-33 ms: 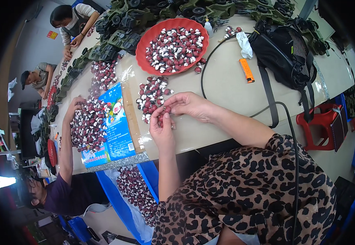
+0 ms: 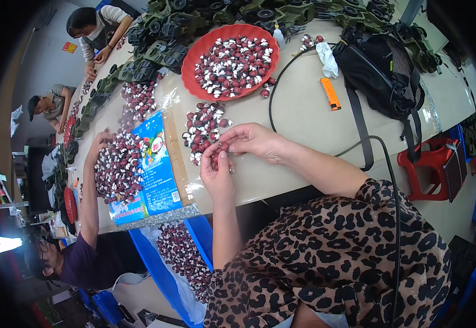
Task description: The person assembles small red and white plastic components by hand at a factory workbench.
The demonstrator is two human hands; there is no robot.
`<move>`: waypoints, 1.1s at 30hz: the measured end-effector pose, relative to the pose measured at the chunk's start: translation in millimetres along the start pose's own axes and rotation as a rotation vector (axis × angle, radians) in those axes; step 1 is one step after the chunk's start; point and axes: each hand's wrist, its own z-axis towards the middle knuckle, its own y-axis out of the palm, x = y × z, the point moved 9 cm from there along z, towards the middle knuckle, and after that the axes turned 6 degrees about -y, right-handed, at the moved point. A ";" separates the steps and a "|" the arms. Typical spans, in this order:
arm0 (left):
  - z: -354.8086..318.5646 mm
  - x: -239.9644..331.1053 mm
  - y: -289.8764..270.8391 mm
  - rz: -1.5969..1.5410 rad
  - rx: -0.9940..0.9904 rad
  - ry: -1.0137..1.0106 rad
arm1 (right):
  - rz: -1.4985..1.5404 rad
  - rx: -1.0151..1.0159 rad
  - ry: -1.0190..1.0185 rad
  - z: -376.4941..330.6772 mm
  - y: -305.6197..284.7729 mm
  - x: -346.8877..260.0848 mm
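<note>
My left hand [image 2: 217,167] is closed around small round dark red pieces, just above the table's near edge. One red piece [image 2: 223,146] shows between its fingertips. From the right, my right hand [image 2: 255,143] meets it, thumb and fingers pinched on that same piece; its exact grip is partly hidden. Right beyond my hands lies a loose pile of red-and-white pieces [image 2: 204,123]. Farther back, a red scalloped bowl [image 2: 187,71] is filled with more of them.
A co-worker's hand [image 2: 100,139] touches another pile [image 2: 119,169] on a blue printed sheet [image 2: 158,183]. Green toy vehicles [image 2: 164,54] line the back. To the right are an orange box [image 2: 330,94], a black bag [image 2: 383,76] and a cable. Below the edge stands a blue bin [image 2: 197,235].
</note>
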 end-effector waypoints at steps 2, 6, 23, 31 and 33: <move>0.7 -2.6 -0.4 -0.026 -0.013 -0.003 | 0.006 -0.003 0.007 -0.4 -0.2 0.3; 3.6 -5.5 -0.7 -0.002 -0.015 -0.014 | -0.007 0.022 0.028 0.0 -1.1 -2.3; 5.6 -8.9 1.0 -0.045 -0.026 -0.076 | -0.014 0.036 0.077 -1.0 -3.8 -0.3; 6.3 -8.5 -1.3 -0.104 0.049 -0.074 | 0.051 0.079 0.078 -3.1 -5.0 1.7; 6.6 -9.4 -2.9 -0.113 0.034 -0.075 | 0.038 0.075 0.064 -2.9 -5.2 1.5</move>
